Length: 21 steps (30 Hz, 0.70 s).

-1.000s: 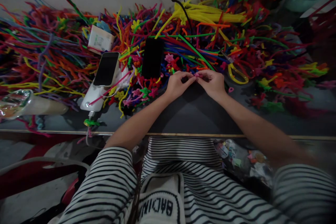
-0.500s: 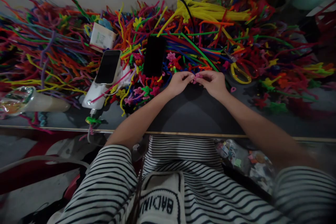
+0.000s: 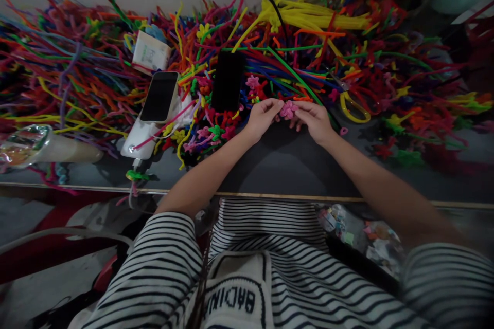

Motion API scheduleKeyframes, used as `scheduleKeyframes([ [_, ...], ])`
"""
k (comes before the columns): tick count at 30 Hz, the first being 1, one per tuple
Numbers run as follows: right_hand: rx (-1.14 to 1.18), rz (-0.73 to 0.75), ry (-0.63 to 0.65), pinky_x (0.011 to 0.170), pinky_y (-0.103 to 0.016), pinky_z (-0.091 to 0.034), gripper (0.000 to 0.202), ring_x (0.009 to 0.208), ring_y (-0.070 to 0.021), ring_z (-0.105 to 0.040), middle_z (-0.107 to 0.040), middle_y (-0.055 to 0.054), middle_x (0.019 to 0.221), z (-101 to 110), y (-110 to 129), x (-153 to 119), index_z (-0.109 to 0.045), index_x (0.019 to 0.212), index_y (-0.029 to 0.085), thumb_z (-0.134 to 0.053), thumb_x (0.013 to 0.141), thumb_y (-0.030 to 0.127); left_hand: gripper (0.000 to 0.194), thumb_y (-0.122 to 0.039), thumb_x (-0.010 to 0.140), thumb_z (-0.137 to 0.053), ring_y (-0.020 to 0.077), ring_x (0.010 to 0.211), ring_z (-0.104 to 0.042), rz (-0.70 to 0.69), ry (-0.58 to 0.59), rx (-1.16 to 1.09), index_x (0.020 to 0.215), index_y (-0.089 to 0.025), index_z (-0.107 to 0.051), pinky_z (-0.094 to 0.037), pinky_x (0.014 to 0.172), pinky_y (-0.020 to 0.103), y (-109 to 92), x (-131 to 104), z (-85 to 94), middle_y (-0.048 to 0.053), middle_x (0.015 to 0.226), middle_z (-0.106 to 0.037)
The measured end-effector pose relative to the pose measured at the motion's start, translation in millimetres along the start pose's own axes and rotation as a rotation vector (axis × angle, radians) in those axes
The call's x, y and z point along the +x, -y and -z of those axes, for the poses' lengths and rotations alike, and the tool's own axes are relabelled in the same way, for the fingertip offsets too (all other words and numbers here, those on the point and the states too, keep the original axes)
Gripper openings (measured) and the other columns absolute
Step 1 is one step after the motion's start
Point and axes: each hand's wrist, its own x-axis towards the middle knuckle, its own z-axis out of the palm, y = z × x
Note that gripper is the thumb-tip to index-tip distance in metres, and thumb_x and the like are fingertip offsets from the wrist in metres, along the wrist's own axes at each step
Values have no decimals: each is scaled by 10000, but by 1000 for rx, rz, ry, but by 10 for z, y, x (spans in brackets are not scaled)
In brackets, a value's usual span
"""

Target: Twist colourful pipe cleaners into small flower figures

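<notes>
A small pink pipe-cleaner flower is held between my two hands above the dark tabletop. My left hand pinches its left side between thumb and fingers. On the opposite side, my right hand grips the flower's right edge with its fingertips. Several petals show in the gap between the hands. Just beyond them lie finished-looking flowers, among them a pink one, and a small pink loop rests right of my right hand.
Heaps of coloured pipe cleaners line the back. Yellow-handled scissors lie to the right. A black phone, a second phone on a white power bank, a small box and a plastic cup are at the left.
The pink flower has turned so its petals face up and show more plainly. My fingers have shifted outward to its two sides, and the hands are slightly farther apart.
</notes>
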Motion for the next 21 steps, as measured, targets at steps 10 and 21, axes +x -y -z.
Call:
scheduleKeyframes([
  [10, -131, 68, -118, 442, -232, -447, 477, 530, -114, -602, -699, -10, 723, -16, -11, -2, -734, 975, 226, -747, 741, 641, 448, -609, 781, -753, 84, 628, -619, -31, 70, -72, 933, -193, -683, -439, 516, 206, -19, -53, -22, 10, 771, -682],
  [21, -752, 274, -94, 786, -394, -576, 340, 895, -255, -727, -785, -65, 1057, 11, 69, -153, -747, 1177, 266, -660, 884, 414, 261, -419, 859, -730, 95, 739, -624, -105, 16, 29, 876, -171, -651, -511, 729, 244, 63, -22, -21, 8, 809, -681],
])
